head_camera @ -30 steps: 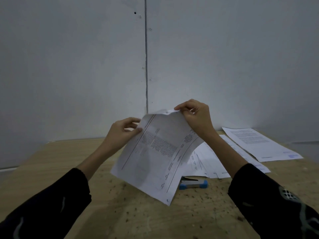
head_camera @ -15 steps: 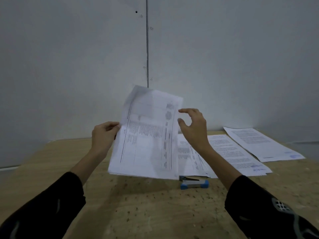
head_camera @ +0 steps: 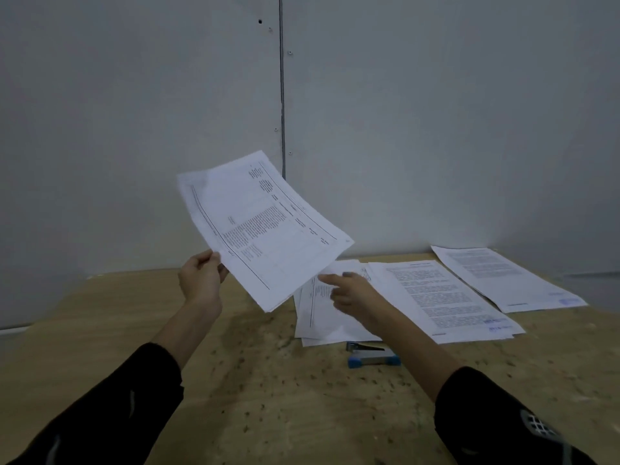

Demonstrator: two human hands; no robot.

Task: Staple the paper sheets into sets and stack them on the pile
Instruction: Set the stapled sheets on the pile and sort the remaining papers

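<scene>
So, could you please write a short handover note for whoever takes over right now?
Left hand grips a set of sheets by one edge, raised above the table.
Right hand is open, reaching over the loose sheets.
Stapler lies untouched in front of them.
Cannot see whether the held set is stapled.
Left: stack it, then staple the remaining sheets.

sheet set (head_camera: 265, 226) — printed, tilted, aloft | pile (head_camera: 315, 323) flat, lower right | blue stapler (head_camera: 372, 359) just beside pile
</scene>
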